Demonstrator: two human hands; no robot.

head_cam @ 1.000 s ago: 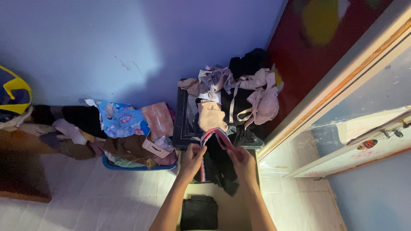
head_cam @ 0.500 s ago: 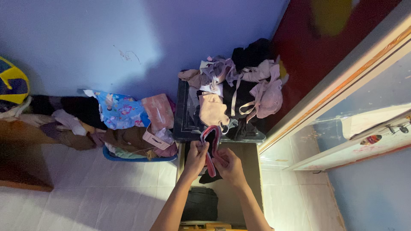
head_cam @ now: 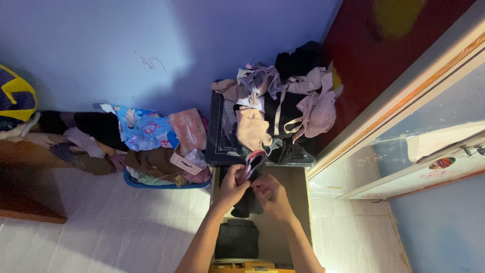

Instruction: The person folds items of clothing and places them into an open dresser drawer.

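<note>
Single head-worn camera, looking steeply down from above the person; both forearms enter from the near edge. Blue wall lies far, white tiled floor near left; hands close

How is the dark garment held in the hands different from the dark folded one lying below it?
The held garment has a pink-red band and hangs bunched between the left hand and right hand. The folded garment is plain, flat and untouched. Both are dark cloth.
</note>
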